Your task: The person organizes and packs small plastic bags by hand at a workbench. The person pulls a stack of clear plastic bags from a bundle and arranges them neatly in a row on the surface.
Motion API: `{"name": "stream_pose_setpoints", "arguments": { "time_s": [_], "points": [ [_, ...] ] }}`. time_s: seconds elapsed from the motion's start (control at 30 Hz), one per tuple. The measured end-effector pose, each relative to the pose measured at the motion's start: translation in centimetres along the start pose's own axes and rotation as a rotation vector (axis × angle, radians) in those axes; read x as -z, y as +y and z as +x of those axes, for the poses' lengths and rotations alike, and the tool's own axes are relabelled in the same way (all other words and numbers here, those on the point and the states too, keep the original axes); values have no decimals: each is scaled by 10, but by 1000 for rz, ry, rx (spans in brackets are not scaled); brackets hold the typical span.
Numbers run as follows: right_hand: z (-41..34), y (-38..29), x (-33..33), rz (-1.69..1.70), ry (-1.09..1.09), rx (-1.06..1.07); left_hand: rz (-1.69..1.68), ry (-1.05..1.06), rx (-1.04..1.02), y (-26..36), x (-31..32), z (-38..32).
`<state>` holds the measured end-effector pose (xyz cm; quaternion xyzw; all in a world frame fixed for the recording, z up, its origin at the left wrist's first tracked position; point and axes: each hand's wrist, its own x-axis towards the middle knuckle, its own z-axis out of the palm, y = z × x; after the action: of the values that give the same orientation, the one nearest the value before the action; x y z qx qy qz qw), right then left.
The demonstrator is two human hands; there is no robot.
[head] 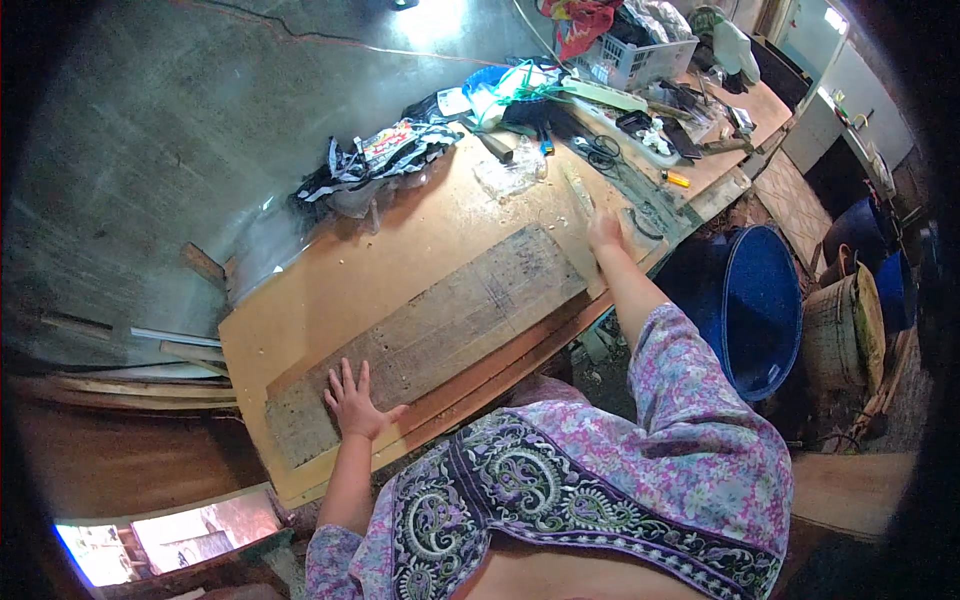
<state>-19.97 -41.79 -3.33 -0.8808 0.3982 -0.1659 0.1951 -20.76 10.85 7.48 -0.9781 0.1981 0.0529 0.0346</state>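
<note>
A long, worn wooden board (442, 330) lies slantwise on the table in front of me. My left hand (358, 401) is spread flat on its near left part, fingers apart and holding nothing. Beyond the board's far right end, my right hand (606, 231) is closed around the end of a long, flat, pale blade-like tool (576, 187). The tool points away from me over the tabletop; its exact kind is hard to tell, and my fingers hide its grip. A dark curved strip (645, 223) lies just right of that hand.
Crumpled plastic bags (390, 154), scissors (600, 150), an orange-handled tool (675, 178) and a white plastic crate (634, 60) crowd the far side of the wooden table (300, 311). A blue barrel (761, 311) and a woven basket (832, 337) stand on the floor at right.
</note>
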Motion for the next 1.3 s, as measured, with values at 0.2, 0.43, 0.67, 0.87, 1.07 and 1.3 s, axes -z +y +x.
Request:
{"name": "stream_pose_setpoints", "arguments": {
  "time_s": [0.2, 0.43, 0.67, 0.87, 1.07, 1.3],
  "points": [
    [-32, -80, 35, -212, -217, -63, 8, -7, 27, 3, -2, 23],
    [-115, -123, 37, -158, -176, 57, -14, 6, 22, 0, 13, 42],
    [-120, -126, 22, -233, -98, -36, -17, 29, 17, 0, 7, 41],
    [-118, -122, 17, -197, -39, -66, -16, 45, -18, 3, 7, 37],
    [-89, -123, 30, -286, -240, 25, -22, 86, -61, 0, 3, 39],
    [26, -125, 4, 70, -417, 416, -43, 83, -108, 41, -11, 36]
  ]
}}
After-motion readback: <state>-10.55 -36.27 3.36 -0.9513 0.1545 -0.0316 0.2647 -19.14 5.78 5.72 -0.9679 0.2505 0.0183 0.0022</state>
